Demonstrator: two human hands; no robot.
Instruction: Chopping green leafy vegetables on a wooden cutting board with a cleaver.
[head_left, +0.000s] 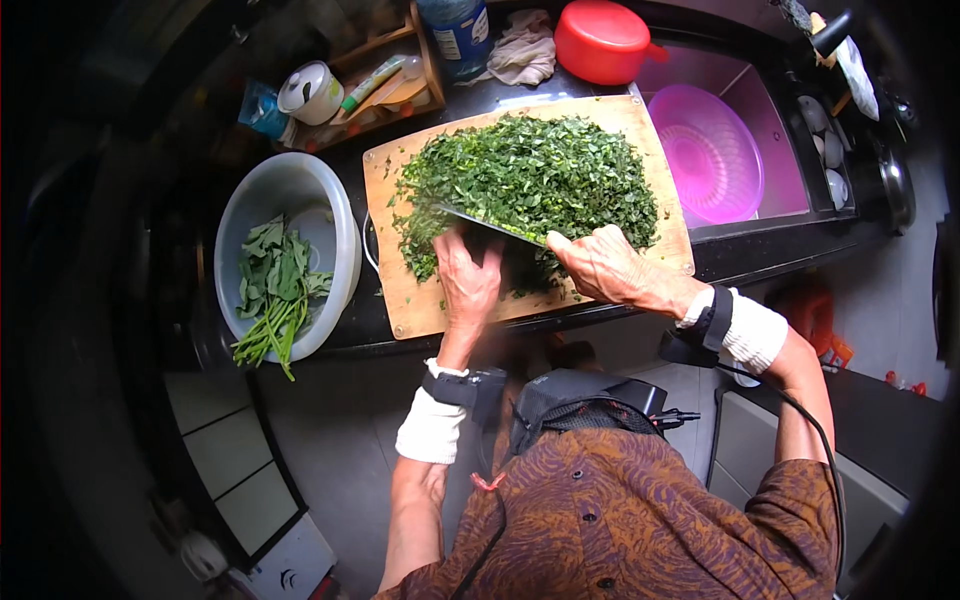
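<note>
My right hand (604, 266) grips a kitchen knife (499, 226) at its handle end, on the right. The blade slants up to the left over a broad heap of finely chopped leafy greens (525, 172). The heap covers most of a wooden cutting board (420, 319). My left hand (469, 274) is at the near left edge of the heap, its fingertips close under the blade. Whether those fingers pinch the blade or some greens cannot be made out. Left of the board, a whitish plastic basin (341, 225) holds uncut leafy stems (277, 274), some hanging over its rim.
A pink plastic basket (705, 154) sits in the sink (780, 150) at right. Behind the board stand a red lidded container (602, 41), a crumpled cloth (525, 49), a blue water jug (457, 37) and a wooden rack (431, 60). A lidded pot (311, 94) is at far left.
</note>
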